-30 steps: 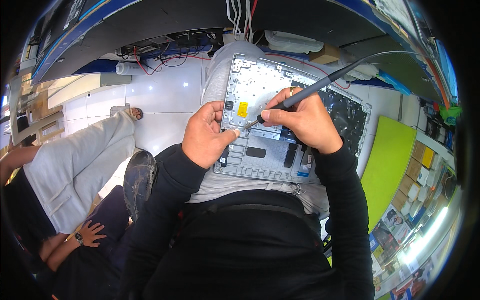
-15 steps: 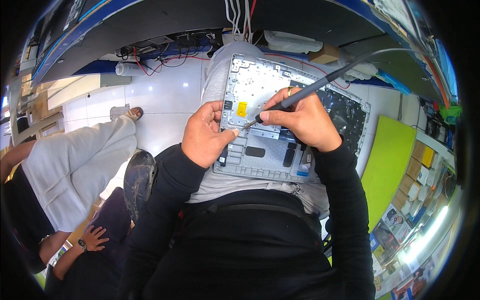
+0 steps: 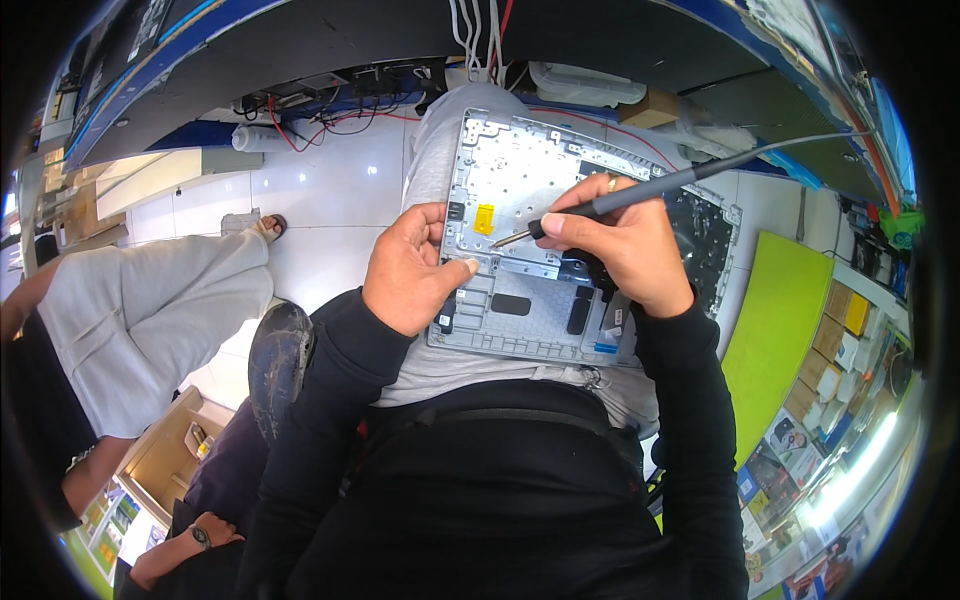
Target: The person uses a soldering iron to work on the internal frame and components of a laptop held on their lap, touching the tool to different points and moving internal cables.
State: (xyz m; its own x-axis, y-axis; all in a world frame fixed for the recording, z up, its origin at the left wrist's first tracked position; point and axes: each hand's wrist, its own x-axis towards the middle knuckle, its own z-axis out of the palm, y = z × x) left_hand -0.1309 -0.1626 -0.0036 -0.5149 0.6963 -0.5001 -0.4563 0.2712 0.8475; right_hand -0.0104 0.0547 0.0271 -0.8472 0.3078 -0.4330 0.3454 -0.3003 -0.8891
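Across my lap lies a silver laptop top case [image 3: 510,322], its inner side up, with a metal plate, a yellow tape patch [image 3: 484,219] and a black film-covered area at the right. My left hand [image 3: 412,270] grips its left edge, thumb pressed on the frame, the other fingers partly hidden at the rim. In my right hand [image 3: 622,245] is a soldering iron [image 3: 640,192], a dark grey pen-like handle with a cable at its rear. The iron's metal tip points down left at the plate's lower edge, just below the yellow patch; whether it touches is unclear.
Ahead stands a dark workbench [image 3: 620,60] with cables and a plastic container [image 3: 585,85] beneath. A lime-green panel [image 3: 775,330] and a display case [image 3: 840,400] are at right. Two people sit at left; a grey-trousered leg [image 3: 165,310] and a watch-wearing hand [image 3: 205,538] show.
My right hand and the soldering iron have shifted slightly right, the iron tilting flatter. My left hand stays put. At left, the other person's watch-wearing hand has moved lower, and a wooden drawer has come into view.
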